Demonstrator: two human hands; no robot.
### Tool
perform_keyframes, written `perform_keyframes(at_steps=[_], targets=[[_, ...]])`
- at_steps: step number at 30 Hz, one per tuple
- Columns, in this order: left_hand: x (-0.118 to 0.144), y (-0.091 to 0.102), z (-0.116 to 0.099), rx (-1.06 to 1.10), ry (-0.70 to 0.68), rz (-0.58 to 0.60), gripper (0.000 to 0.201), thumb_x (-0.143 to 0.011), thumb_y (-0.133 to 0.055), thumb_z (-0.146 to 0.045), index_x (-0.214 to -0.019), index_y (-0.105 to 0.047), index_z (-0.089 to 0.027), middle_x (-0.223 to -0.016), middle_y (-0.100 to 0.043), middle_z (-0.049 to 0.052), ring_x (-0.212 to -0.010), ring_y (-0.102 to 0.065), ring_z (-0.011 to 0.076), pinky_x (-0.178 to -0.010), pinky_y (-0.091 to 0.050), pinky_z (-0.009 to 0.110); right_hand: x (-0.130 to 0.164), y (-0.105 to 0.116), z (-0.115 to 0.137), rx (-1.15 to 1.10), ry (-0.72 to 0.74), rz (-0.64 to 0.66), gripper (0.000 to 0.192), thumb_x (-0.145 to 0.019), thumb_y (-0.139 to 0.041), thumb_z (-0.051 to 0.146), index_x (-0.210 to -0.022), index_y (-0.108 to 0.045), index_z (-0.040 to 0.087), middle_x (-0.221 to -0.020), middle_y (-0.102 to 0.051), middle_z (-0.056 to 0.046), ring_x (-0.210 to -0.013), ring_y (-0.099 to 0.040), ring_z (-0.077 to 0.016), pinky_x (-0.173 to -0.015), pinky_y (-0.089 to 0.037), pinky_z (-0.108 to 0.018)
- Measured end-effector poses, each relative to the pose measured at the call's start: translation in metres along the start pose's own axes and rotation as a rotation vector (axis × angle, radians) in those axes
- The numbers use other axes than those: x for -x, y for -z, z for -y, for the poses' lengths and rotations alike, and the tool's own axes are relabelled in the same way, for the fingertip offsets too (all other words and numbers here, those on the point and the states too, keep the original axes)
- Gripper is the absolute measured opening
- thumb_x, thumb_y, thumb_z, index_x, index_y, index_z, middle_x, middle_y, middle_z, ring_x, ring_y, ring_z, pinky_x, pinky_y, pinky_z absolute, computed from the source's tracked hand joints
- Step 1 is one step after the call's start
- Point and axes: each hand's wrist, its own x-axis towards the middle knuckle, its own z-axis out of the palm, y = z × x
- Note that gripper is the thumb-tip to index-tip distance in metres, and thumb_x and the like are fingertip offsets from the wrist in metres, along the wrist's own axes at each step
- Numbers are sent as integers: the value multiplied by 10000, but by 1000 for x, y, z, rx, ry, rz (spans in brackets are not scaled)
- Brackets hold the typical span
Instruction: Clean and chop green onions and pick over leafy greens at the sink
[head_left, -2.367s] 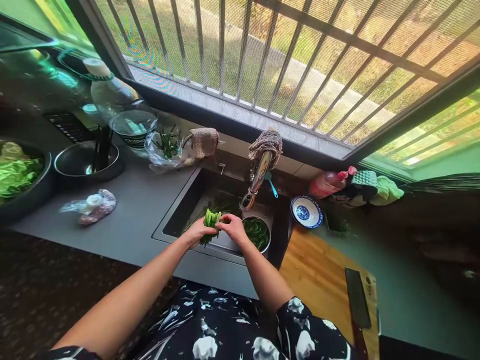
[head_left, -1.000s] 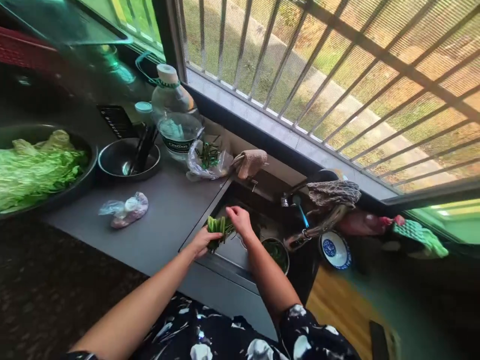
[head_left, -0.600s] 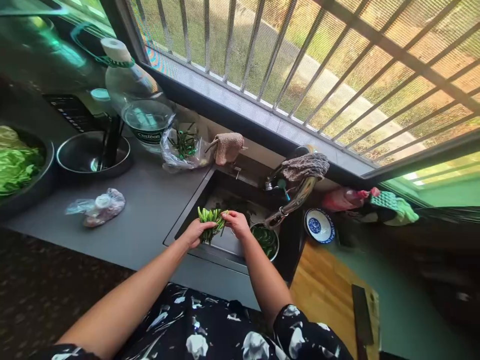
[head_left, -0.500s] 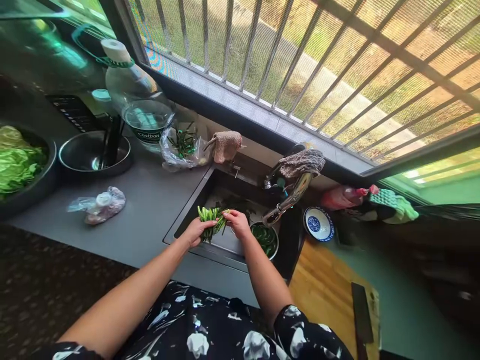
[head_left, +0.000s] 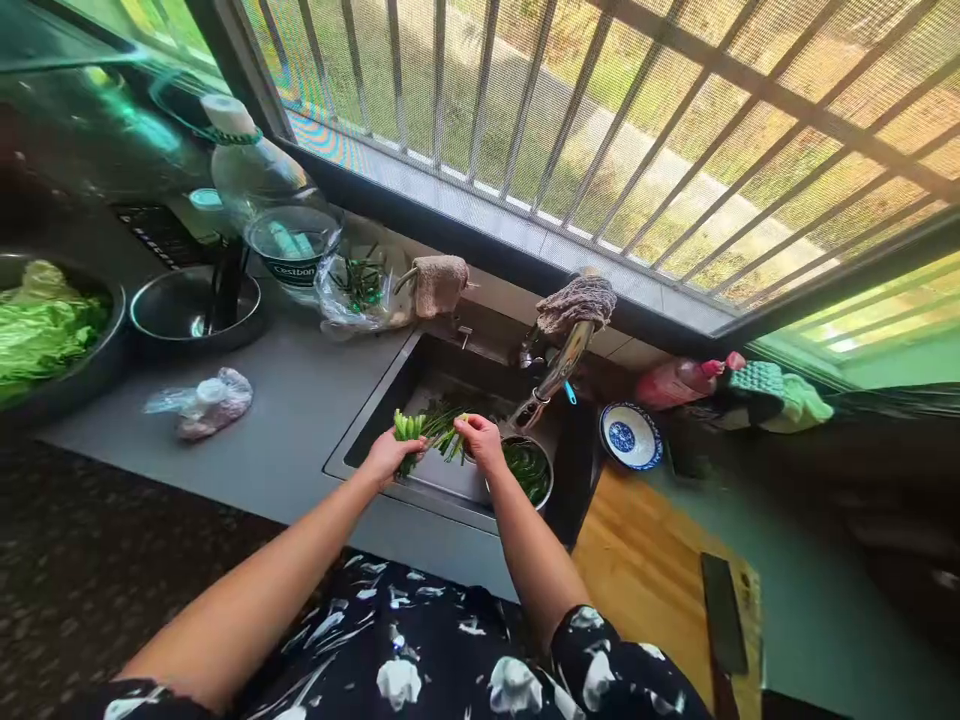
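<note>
1. The steel sink (head_left: 390,395) is hard and smooth, set in a matte grey counter (head_left: 292,420).
2. At 3 o'clock of the hands, a small metal bowl (head_left: 546,492) holds dark greens.
3. The bunch of green stalks (head_left: 409,428) hangs over the sink: light, limp, likely wet and slippery; best gripped mid-bundle.
4. The left hand (head_left: 386,458) is closed around the bunch.
5. The right hand (head_left: 480,442) pinches 1 stalk tip narrowly.

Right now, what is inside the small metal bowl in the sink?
The small metal bowl holds dark green vegetable pieces. The right hand covers its left edge, so that part, and anything under the greens, cannot be seen.
</note>
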Motion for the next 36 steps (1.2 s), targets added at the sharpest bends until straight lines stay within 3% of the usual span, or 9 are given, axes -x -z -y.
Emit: perform_keyframes(at_steps=[2, 7, 14, 17, 21, 26, 28, 32, 36], targets=[[2, -5, 4, 0, -41, -64, 341, -441, -808, -186, -686, -577, -131, -590, -621, 12, -541, -589, 141, -537, -478, 260, 1, 1, -1, 45, 76, -6, 253, -597, -728, 385, -736, -688, 177, -683, -642, 7, -635, -535, -123, -641, -424, -246], [8, -24, 9, -98, -159, 1, 422, -443, -827, -268, -792, -630, -135, -688, -661, 25, -603, -603, 142, -604, -466, 257, 6, -3, -4, 203, 201, -31, 218, -667, -673, 370, -782, -704, 188, -743, -673, -3, -680, -574, -140, -678, -443, -254], [-2, -30, 15, -162, -159, 26, 466, -403, -835, -274, -798, -623, -150, -624, -637, -3, -567, -586, 156, -551, -428, 255, 14, -14, -7, 300, 235, -132, 207, -705, -638, 364, -801, -725, 202, -761, -697, -1, -695, -595, -154, -685, -457, -256], [-4, -24, 17, -231, -147, 35, 434, -398, -832, -251, -760, -614, -152, -577, -614, -16, -510, -558, 146, -516, -411, 255, 2, -10, -10, 263, 202, -214, 216, -693, -644, 377, -789, -720, 199, -749, -693, -4, -695, -592, -156, -689, -461, -262], [-4, -15, 17, -254, -129, 39, 376, -415, -824, -229, -710, -606, -148, -578, -619, -10, -491, -544, 135, -500, -410, 253, -17, 4, -8, 46, 110, -274, 200, -659, -670, 375, -753, -692, 199, -723, -678, 2, -685, -594, -147, -704, -470, -265], [-9, -9, 13, -93, -70, -7, 318, -466, -808, -232, -698, -615, -130, -599, -636, 28, -527, -575, 140, -517, -449, 258, -21, 13, -4, -249, -131, -129, 196, -627, -717, 351, -745, -665, 203, -771, -693, -8, -688, -622, -141, -651, -486, -259], [-13, -10, 9, -27, -79, -54, 307, -478, -804, -226, -698, -616, -125, -605, -637, 35, -540, -587, 142, -515, -458, 256, -19, 13, -4, -301, -193, -131, 198, -622, -729, 335, -751, -656, 204, -760, -691, -6, -662, -623, -134, -616, -481, -249], [-19, -12, 3, 30, -128, -153, 328, -463, -816, -203, -708, -613, -122, -596, -637, 21, -527, -591, 130, -516, -467, 240, -15, 9, -6, -338, -194, -132, 199, -593, -756, 290, -730, -650, 194, -705, -663, 19, -605, -591, -104, -571, -462, -214], [-16, -15, -1, 51, -122, -74, 380, -444, -839, -221, -748, -640, -113, -631, -665, 36, -546, -605, 131, -553, -476, 241, -10, 5, -6, -368, -189, -19, 261, -599, -758, 320, -805, -672, 184, -743, -673, 3, -626, -592, -106, -580, -468, -217]])
